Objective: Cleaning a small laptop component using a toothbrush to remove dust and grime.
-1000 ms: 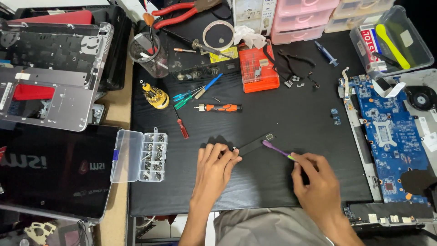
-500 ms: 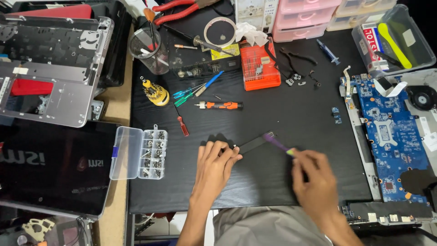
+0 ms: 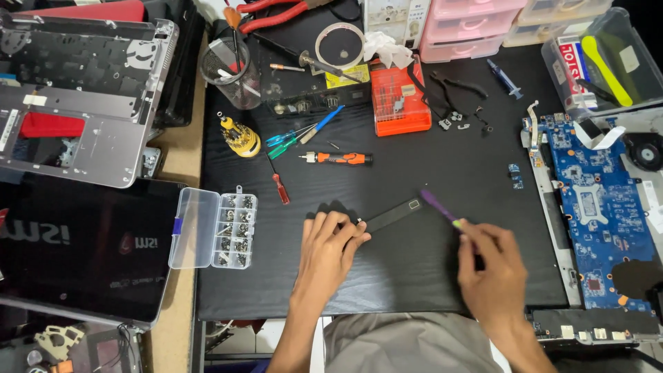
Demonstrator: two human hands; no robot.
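purple pry tool (image 3: 436, 205) now nearer the black strip (image 3: 394, 215)

Red-white package (image 3: 568, 56) (in clear bin (image 3: 625, 86))

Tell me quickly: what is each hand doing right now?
Left hand: fingers curled, pressing down the near end of the thin black strip.
Right hand: closed on a purple pry tool.
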